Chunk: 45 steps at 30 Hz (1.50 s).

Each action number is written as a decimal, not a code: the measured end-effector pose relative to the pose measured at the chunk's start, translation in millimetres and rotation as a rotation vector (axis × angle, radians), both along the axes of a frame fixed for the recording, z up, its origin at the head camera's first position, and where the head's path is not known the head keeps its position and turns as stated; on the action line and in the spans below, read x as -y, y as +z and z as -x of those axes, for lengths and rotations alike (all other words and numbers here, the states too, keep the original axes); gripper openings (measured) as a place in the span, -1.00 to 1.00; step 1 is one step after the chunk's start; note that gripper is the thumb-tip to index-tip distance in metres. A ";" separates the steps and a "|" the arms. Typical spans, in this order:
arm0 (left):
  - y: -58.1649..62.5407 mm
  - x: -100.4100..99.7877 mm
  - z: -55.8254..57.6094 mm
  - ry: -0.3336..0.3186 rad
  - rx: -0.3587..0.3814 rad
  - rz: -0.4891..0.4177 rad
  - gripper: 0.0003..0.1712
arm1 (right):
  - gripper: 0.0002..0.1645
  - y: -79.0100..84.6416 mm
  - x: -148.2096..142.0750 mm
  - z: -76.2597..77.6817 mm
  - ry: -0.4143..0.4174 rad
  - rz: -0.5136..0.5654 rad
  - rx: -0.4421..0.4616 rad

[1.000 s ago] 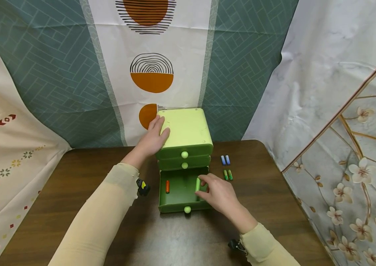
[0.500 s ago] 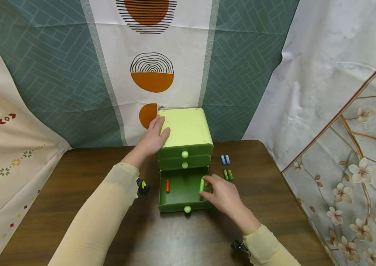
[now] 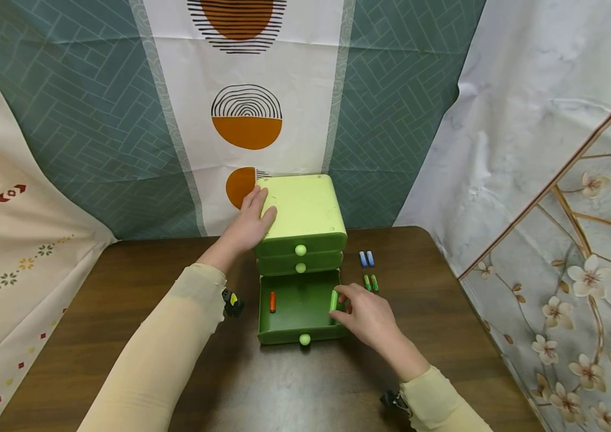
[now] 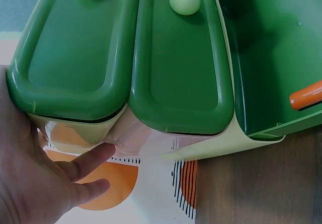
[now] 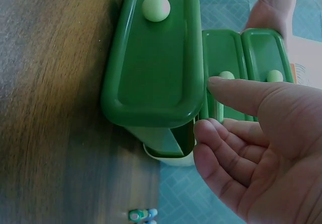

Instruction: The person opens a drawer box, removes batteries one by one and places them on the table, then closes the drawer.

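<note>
A small desktop chest (image 3: 301, 207) with a pale green top and dark green drawers stands on the table. Its bottom drawer (image 3: 297, 337) is pulled out. My left hand (image 3: 247, 225) rests on the chest's upper left edge, its fingers over the top and side. Between thumb and fingertips, my right hand (image 3: 366, 315) pinches a light green battery (image 3: 334, 300) at the right side of the pulled-out drawer. An orange battery (image 3: 273, 302) lies at the drawer's left; the left wrist view shows the end of this orange battery (image 4: 306, 95).
Right of the chest, two blue-and-white batteries (image 3: 366, 259) and two green batteries (image 3: 371, 282) lie on the brown table (image 3: 418, 342). The upper two drawers, with round pale knobs (image 3: 300, 250), are closed. Patterned cloth (image 3: 391, 120) hangs behind the table.
My right hand has shifted slightly rightward with the light green battery, toward the drawer's right wall. The left hand has stayed on the chest.
</note>
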<state>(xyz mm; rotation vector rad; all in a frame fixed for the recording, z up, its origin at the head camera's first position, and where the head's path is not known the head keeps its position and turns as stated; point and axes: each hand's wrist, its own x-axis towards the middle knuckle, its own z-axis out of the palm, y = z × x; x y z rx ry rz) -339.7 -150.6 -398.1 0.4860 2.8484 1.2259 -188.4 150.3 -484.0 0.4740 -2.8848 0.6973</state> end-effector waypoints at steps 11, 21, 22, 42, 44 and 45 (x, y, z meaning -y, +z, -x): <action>-0.9 -0.7 1.6 0.010 0.000 0.013 -0.11 | -0.42 -2.1 -12.2 2.7 -0.035 -0.016 0.036; -0.3 -0.8 1.5 0.003 -0.001 0.012 -0.11 | -0.44 -4.3 -33.0 4.2 -0.074 -0.032 0.029; -0.5 -0.8 1.8 0.005 -0.002 0.012 -0.11 | -0.44 -4.7 -35.1 4.3 -0.076 -0.035 0.028; 0.6 -0.9 -0.1 0.003 0.007 0.001 -0.11 | -0.45 -24.4 -65.5 11.0 -0.114 -0.109 0.061; 0.7 -0.9 0.0 0.003 0.006 0.001 -0.11 | -0.44 -27.2 -67.3 12.6 -0.116 -0.118 0.071; 0.7 -0.9 0.1 0.003 0.006 0.002 -0.11 | -0.45 -28.4 -68.0 13.3 -0.115 -0.123 0.075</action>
